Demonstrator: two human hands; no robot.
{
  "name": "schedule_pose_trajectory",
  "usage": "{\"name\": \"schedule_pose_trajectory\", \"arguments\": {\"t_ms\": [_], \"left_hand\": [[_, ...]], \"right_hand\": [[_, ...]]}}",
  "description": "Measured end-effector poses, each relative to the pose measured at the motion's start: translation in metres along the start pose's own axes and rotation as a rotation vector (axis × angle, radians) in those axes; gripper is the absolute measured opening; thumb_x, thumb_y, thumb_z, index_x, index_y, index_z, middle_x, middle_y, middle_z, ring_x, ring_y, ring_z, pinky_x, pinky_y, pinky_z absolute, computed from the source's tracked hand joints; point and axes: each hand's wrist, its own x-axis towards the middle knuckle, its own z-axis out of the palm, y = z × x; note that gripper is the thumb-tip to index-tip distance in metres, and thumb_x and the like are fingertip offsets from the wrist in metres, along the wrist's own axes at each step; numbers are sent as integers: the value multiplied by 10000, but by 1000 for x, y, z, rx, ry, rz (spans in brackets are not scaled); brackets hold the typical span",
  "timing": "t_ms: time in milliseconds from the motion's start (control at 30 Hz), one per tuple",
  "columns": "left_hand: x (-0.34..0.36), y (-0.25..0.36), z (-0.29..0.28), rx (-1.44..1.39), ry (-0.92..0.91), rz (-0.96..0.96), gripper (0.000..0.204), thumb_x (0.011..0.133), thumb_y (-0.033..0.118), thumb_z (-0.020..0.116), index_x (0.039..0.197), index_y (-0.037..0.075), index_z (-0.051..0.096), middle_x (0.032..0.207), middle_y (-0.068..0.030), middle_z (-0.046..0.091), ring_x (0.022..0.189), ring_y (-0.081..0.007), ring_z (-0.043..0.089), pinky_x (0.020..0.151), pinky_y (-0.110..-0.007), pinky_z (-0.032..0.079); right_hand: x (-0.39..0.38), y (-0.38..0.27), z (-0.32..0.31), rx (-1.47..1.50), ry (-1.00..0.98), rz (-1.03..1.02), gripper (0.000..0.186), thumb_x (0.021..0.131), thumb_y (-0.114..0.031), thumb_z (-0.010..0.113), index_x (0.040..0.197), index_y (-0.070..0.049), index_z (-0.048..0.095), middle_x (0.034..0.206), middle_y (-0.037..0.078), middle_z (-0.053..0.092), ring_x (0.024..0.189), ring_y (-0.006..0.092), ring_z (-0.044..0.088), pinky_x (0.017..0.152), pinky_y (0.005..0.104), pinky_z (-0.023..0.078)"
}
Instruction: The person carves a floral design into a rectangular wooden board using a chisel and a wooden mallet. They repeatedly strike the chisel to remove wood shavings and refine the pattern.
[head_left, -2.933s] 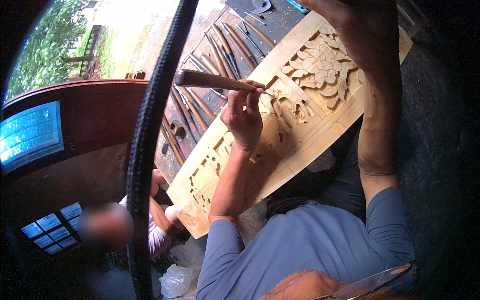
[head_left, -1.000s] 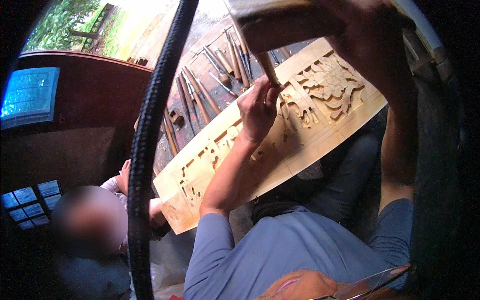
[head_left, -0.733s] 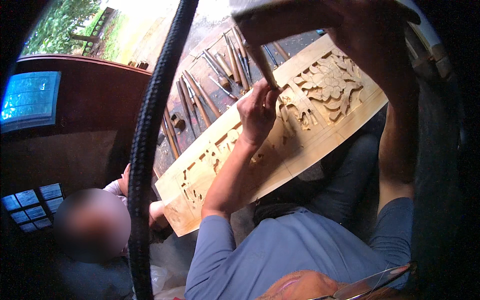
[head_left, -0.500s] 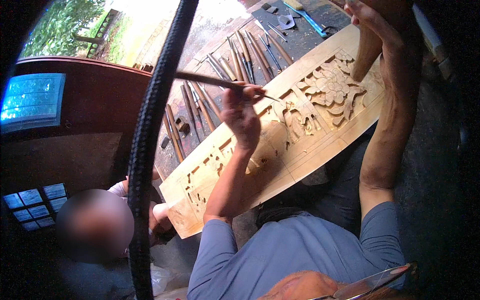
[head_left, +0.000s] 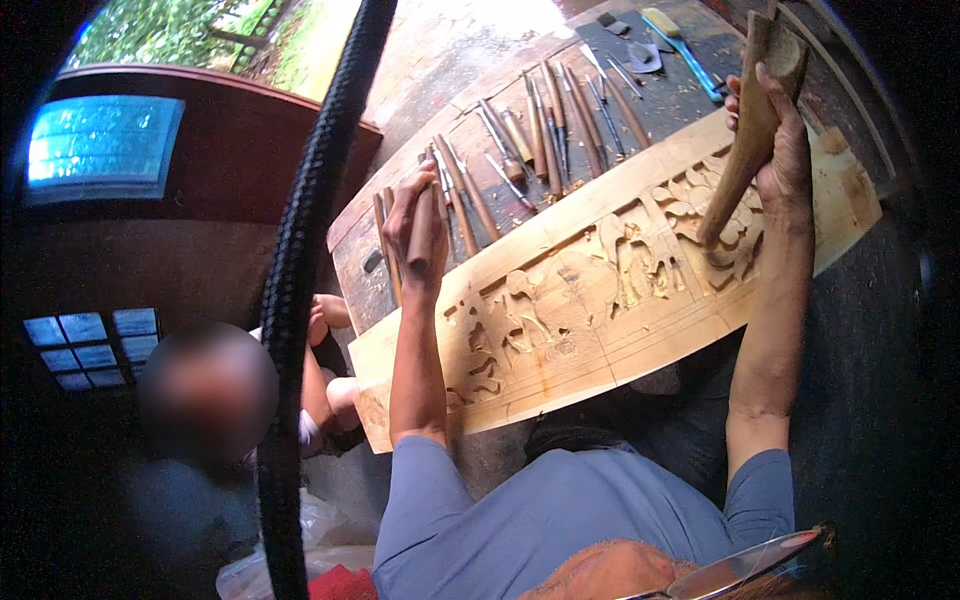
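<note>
My left hand (head_left: 408, 220) is closed round a wooden-handled chisel (head_left: 423, 235), raised over the tool rows just beyond the board's left half; the chisel's tip is hidden. My right hand (head_left: 784, 150) grips a wooden mallet (head_left: 775, 55) whose long tapered end points down over the carved flower at the board's right. The long pale board (head_left: 630, 355) lies diagonally before me, with relief carving along its middle, cut recesses, pencilled lines and loose chips. Along its far side lie several chisels and gouges (head_left: 548, 130) with wooden or metal shafts.
The dark worn bench (head_left: 365, 295) holds a blue-handled brush (head_left: 690, 60) and small flat stones (head_left: 642, 55). A co-worker (head_left: 315, 400) sits at the board's left end. A black braided cable (head_left: 300, 250) crosses my view. Plastic bags (head_left: 240, 580) lie below left, foliage outside beyond.
My left hand has left the carving, moving leftward to over the tools, its chisel turned round. The mallet has swung away from the chisel to the right end. The view has also shifted.
</note>
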Motion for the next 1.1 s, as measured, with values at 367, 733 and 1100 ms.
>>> {"name": "schedule_pose_trajectory", "arguments": {"t_ms": [367, 733, 1100], "left_hand": [[10, -68, 63, 259, -335, 327, 302, 847, -88, 628, 1070, 102, 702, 1252, -138, 695, 1228, -329, 660, 988, -418, 585], [23, -115, 97, 256, -346, 326, 242, 857, -19, 611, 1048, 90, 713, 1218, -164, 695, 1185, -329, 671, 976, -392, 571], [18, -80, 72, 258, -192, 152, 258, 932, -27, 580, 1124, 73, 721, 1130, -157, 746, 1001, -321, 741, 850, -397, 609]], "right_hand": [[-2, 10, 8, -19, -35, 79, 520, 921, -380, 786, 1244, -6, 625, 1037, 103, 715, 810, 141, 681, 710, 263, 555], [-3, 9, 10, -10, -30, 121, 523, 930, -385, 777, 1263, -27, 594, 1019, 98, 691, 818, 140, 644, 707, 264, 543], [0, 15, 6, -4, -43, 96, 611, 949, -374, 765, 1424, -39, 578, 1028, 78, 720, 797, 91, 651, 682, 238, 564]]}}
